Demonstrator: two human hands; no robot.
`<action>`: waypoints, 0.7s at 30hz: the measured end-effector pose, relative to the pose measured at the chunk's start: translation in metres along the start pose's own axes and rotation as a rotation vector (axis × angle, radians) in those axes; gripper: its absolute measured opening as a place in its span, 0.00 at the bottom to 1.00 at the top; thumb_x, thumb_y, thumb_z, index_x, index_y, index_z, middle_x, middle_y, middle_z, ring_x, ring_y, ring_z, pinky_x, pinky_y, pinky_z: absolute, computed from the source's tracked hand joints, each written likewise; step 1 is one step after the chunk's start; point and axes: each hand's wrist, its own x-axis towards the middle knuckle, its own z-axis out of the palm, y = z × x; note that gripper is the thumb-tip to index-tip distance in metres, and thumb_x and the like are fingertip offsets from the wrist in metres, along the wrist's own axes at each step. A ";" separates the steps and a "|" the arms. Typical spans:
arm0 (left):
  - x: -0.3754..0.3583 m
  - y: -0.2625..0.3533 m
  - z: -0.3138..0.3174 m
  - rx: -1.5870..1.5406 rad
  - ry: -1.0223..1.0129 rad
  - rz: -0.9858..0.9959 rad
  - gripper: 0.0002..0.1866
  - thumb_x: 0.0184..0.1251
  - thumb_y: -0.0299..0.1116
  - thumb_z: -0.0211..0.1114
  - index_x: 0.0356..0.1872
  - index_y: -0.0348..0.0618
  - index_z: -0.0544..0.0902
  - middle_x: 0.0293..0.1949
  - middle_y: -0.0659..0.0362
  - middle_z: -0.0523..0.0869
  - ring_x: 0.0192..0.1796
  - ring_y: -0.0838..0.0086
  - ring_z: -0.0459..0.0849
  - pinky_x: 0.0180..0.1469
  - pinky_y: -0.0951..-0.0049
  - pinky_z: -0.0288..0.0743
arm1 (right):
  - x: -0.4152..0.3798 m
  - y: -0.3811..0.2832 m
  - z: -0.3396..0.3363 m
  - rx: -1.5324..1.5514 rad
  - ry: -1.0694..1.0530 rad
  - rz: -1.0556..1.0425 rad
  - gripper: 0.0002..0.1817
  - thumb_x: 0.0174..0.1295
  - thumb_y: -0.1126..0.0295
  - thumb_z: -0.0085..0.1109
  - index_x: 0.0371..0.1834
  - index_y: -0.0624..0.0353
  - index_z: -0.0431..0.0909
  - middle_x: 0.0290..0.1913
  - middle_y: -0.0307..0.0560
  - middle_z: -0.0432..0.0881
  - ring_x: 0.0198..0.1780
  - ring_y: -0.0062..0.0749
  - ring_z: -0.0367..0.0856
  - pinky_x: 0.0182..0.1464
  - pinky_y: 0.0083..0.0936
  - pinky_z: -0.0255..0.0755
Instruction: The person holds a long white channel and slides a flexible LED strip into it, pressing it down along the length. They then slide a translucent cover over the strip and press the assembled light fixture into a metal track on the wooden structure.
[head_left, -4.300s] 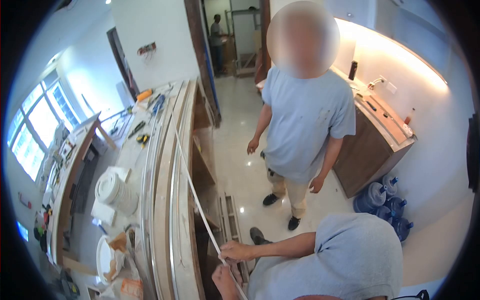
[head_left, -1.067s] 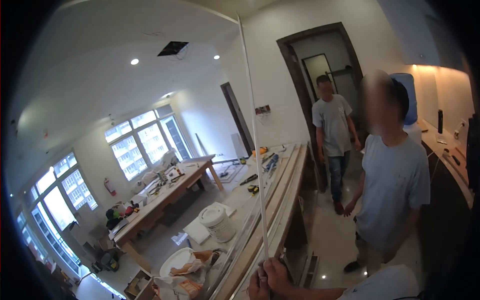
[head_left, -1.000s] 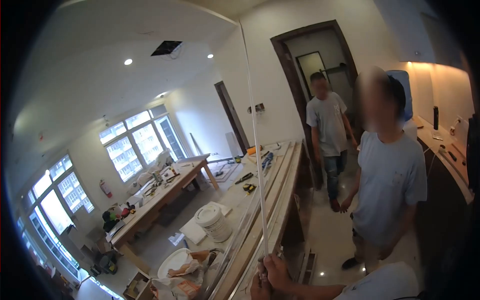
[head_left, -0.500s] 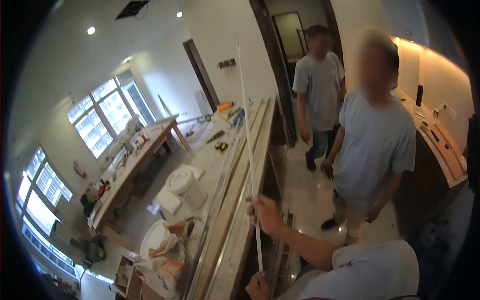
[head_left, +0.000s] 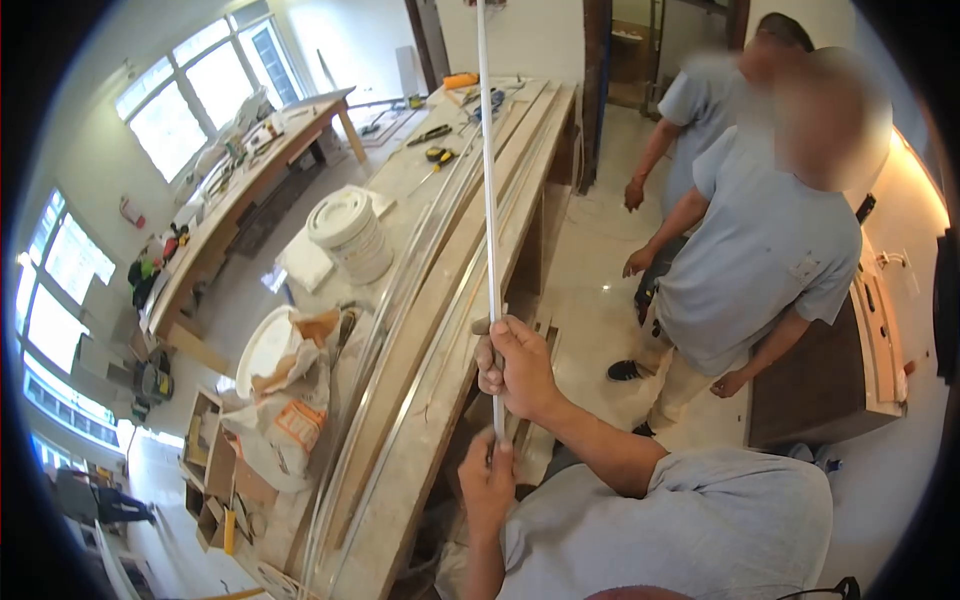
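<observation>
Head view: left grip (head_left: 485, 479) and right grip (head_left: 520, 368) clamp white strip (head_left: 489, 200) extending above both.

To the right of the worktop (head_left: 405, 186), a lane of floor (head_left: 570, 262) is lying open to you, with the nearer co-worker (head_left: 770, 262) and farther co-worker (head_left: 690, 125) bounding its right side. The white strip (head_left: 489, 200) in your right hand (head_left: 516, 368) is standing across your forward path. Long boards (head_left: 428, 308) are lining the worktop's right side; left of them, the bucket (head_left: 352, 240) and bag (head_left: 275, 432) are crowding you, leaving a gap between bucket and tape measure (head_left: 440, 156).
</observation>
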 end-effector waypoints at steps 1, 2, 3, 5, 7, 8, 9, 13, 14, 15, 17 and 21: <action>0.009 0.007 0.002 0.000 0.013 -0.016 0.12 0.76 0.33 0.60 0.49 0.32 0.81 0.23 0.64 0.79 0.22 0.84 0.75 0.24 0.78 0.69 | -0.003 0.005 0.001 -0.005 -0.012 0.003 0.13 0.80 0.60 0.45 0.45 0.58 0.71 0.25 0.39 0.73 0.19 0.17 0.64 0.20 0.19 0.60; 0.017 0.013 0.004 -0.030 0.016 -0.026 0.12 0.77 0.34 0.59 0.47 0.33 0.82 0.22 0.65 0.78 0.22 0.85 0.74 0.24 0.79 0.68 | -0.008 0.010 0.002 -0.009 -0.021 0.005 0.14 0.80 0.59 0.44 0.44 0.59 0.71 0.25 0.40 0.73 0.19 0.18 0.64 0.19 0.19 0.60; 0.019 0.015 0.005 -0.062 0.016 -0.031 0.12 0.78 0.34 0.58 0.46 0.33 0.82 0.22 0.66 0.78 0.21 0.85 0.72 0.24 0.79 0.66 | -0.010 0.014 0.002 -0.010 -0.017 0.019 0.14 0.80 0.59 0.44 0.44 0.59 0.71 0.25 0.40 0.73 0.19 0.18 0.64 0.19 0.19 0.60; 0.018 0.003 0.005 -0.018 0.025 0.002 0.12 0.79 0.34 0.58 0.45 0.34 0.83 0.22 0.67 0.76 0.21 0.85 0.70 0.24 0.79 0.64 | -0.008 0.016 0.001 0.022 -0.008 0.038 0.14 0.80 0.59 0.44 0.43 0.59 0.71 0.24 0.41 0.73 0.18 0.19 0.64 0.19 0.20 0.61; 0.019 -0.002 0.006 0.028 0.029 0.040 0.12 0.79 0.34 0.58 0.43 0.35 0.83 0.22 0.68 0.75 0.21 0.85 0.68 0.24 0.79 0.63 | -0.008 0.018 -0.002 -0.004 0.008 0.041 0.15 0.80 0.59 0.44 0.43 0.60 0.71 0.23 0.41 0.72 0.18 0.19 0.64 0.20 0.19 0.62; 0.020 -0.003 0.007 0.033 0.046 0.050 0.12 0.79 0.35 0.58 0.42 0.35 0.83 0.22 0.69 0.74 0.22 0.86 0.68 0.25 0.79 0.62 | -0.007 0.019 -0.004 -0.029 0.022 0.040 0.16 0.80 0.59 0.45 0.42 0.62 0.71 0.23 0.40 0.72 0.18 0.19 0.64 0.21 0.19 0.62; 0.020 -0.004 0.008 0.041 0.064 0.058 0.13 0.79 0.36 0.59 0.40 0.36 0.84 0.22 0.70 0.73 0.23 0.86 0.67 0.26 0.79 0.61 | -0.006 0.022 -0.009 -0.028 0.022 0.044 0.16 0.80 0.59 0.45 0.42 0.62 0.71 0.23 0.40 0.72 0.18 0.19 0.64 0.21 0.19 0.62; 0.020 -0.008 0.004 0.109 0.120 0.113 0.13 0.79 0.36 0.59 0.40 0.36 0.84 0.21 0.70 0.72 0.24 0.86 0.67 0.27 0.78 0.62 | 0.003 0.018 -0.016 -0.159 -0.065 0.085 0.15 0.80 0.59 0.45 0.46 0.61 0.73 0.28 0.48 0.80 0.20 0.26 0.75 0.21 0.24 0.71; 0.019 -0.004 0.001 0.111 0.109 0.069 0.13 0.78 0.36 0.59 0.41 0.35 0.84 0.22 0.70 0.72 0.24 0.86 0.67 0.27 0.78 0.62 | 0.002 0.014 -0.014 -0.264 -0.071 0.097 0.16 0.79 0.59 0.46 0.49 0.62 0.73 0.30 0.49 0.82 0.21 0.28 0.79 0.22 0.25 0.75; 0.019 0.000 -0.001 0.113 0.097 0.031 0.13 0.78 0.36 0.59 0.41 0.35 0.84 0.22 0.70 0.73 0.24 0.86 0.67 0.27 0.78 0.63 | 0.005 0.010 -0.012 -0.267 -0.074 0.104 0.16 0.79 0.59 0.46 0.49 0.62 0.73 0.30 0.49 0.82 0.21 0.28 0.79 0.22 0.25 0.75; 0.010 0.000 -0.004 0.124 0.091 0.018 0.13 0.78 0.36 0.59 0.41 0.35 0.84 0.22 0.69 0.73 0.24 0.86 0.68 0.27 0.79 0.63 | 0.015 0.002 -0.008 -0.280 -0.023 0.024 0.15 0.78 0.61 0.49 0.50 0.64 0.74 0.33 0.50 0.83 0.25 0.30 0.84 0.27 0.28 0.81; -0.005 -0.007 -0.012 -0.028 -0.012 -0.107 0.13 0.79 0.34 0.57 0.44 0.33 0.83 0.21 0.67 0.76 0.23 0.85 0.72 0.26 0.82 0.65 | 0.023 -0.016 -0.013 -0.361 -0.054 0.020 0.15 0.76 0.62 0.53 0.50 0.64 0.76 0.34 0.49 0.84 0.29 0.31 0.87 0.30 0.29 0.84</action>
